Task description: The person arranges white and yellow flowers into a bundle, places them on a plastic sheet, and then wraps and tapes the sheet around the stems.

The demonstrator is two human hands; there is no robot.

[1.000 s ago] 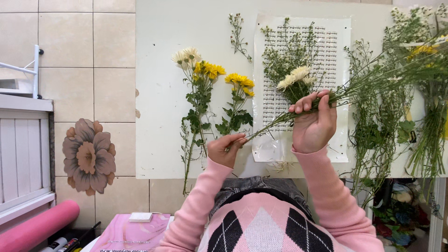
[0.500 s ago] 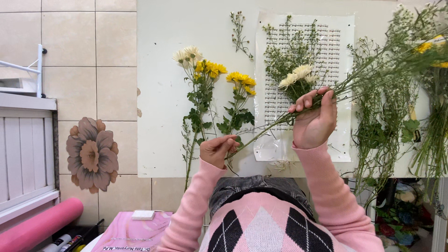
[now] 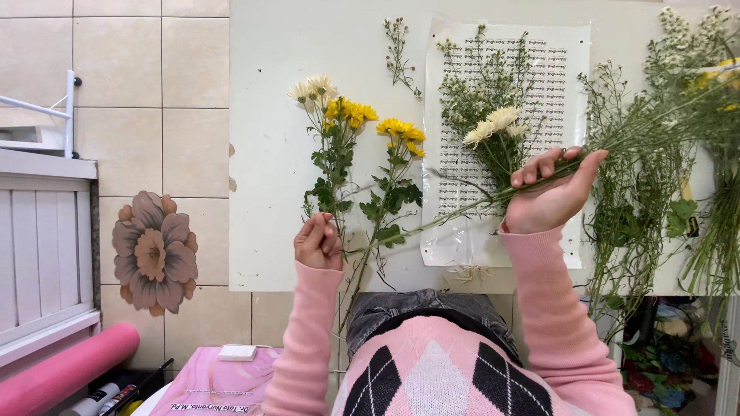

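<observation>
My right hand (image 3: 551,196) grips a long bunch of green stems with small white flowers (image 3: 640,127), held slanting over the white table (image 3: 270,154). The bunch's bare stem ends (image 3: 432,223) point down-left. My left hand (image 3: 320,243) is curled into a fist at the table's near edge, beside the stalks of the yellow and cream chrysanthemums (image 3: 347,115). I see nothing clearly held in it. A second yellow chrysanthemum stem (image 3: 397,131) lies next to them.
A printed paper sheet (image 3: 555,69) lies under a small bunch of cream flowers and greenery (image 3: 493,123). More greenery (image 3: 640,216) hangs over the table's right edge. A flower-shaped decoration (image 3: 154,254) lies on the tiled floor, with a pink roll (image 3: 62,374) and a white cabinet (image 3: 38,246) nearby.
My left hand has slid left off the bunch's stem ends and closed into a fist. My right hand still holds the bunch, tilted slightly lower.
</observation>
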